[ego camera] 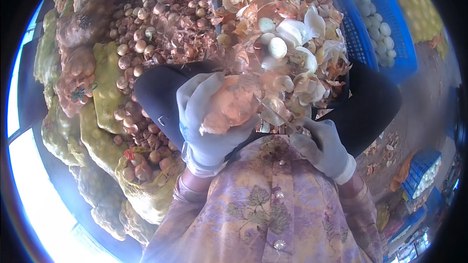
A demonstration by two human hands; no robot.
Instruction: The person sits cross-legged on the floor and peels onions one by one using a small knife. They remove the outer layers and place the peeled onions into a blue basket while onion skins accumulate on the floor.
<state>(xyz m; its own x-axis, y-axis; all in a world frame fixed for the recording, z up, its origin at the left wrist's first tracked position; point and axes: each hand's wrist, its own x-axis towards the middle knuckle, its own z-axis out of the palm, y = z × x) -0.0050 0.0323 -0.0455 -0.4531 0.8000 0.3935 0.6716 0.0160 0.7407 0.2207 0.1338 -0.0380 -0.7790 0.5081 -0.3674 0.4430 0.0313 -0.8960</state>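
Observation:
My left hand (pixel 208 131), in a white knit glove, grips an onion (pixel 232 104) with brownish-orange dry skin. Gloved the same way, my right hand (pixel 325 146) holds a small knife by its handle. The knife blade (pixel 272 109) points up and left, its tip close to the onion's right side; whether it touches cannot be told. Just beyond both hands lies a heap of loose onion skins (pixel 310 87). Several peeled white onions, one of them a bright round onion (pixel 277 48), rest on that heap.
Unpeeled onions (pixel 140 46) spread over the floor at left, beside stacked mesh sacks (pixel 106 87). An opened mesh sack (pixel 146 197) stands near my left elbow. At right, a blue plastic crate (pixel 404 44) holds peeled onions; another blue crate (pixel 420 170) sits farther right.

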